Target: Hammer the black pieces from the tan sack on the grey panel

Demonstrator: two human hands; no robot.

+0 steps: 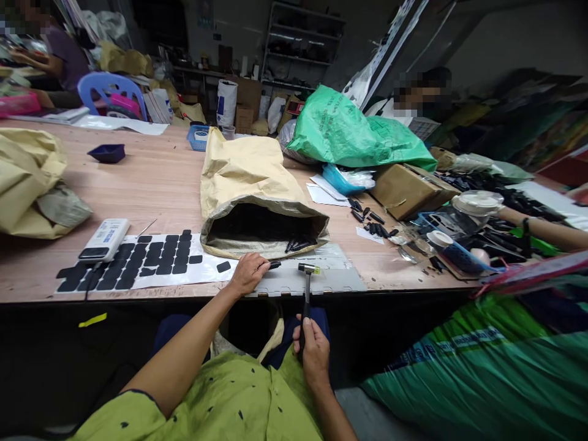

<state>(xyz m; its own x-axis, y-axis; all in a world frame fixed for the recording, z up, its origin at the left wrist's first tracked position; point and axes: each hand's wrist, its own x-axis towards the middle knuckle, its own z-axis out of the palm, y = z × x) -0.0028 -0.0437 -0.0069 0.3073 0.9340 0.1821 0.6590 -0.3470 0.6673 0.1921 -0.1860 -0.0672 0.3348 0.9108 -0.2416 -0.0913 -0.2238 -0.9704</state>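
Observation:
My left hand point(249, 274) is closed on a small black part point(274, 265) whose end pokes out past the fingers, over a grey board point(331, 269) at the table's front edge. My right hand point(314, 349) grips the dark handle of a small hammer point(309, 268), its head raised near the board's edge, a little right of the black part. Just behind my left hand gapes the mouth of a tan woven sack point(252, 162); several black pieces point(301, 245) lie inside near its lip. The sack's deeper inside is too dark to make out.
Left of the board, black pads point(168, 254) lie on a white sheet beside a white device point(105, 240). Loose black parts point(376, 229), a cardboard box point(407, 190) and a blue basket point(463, 254) crowd the right. A person's arm point(542, 226) reaches in there.

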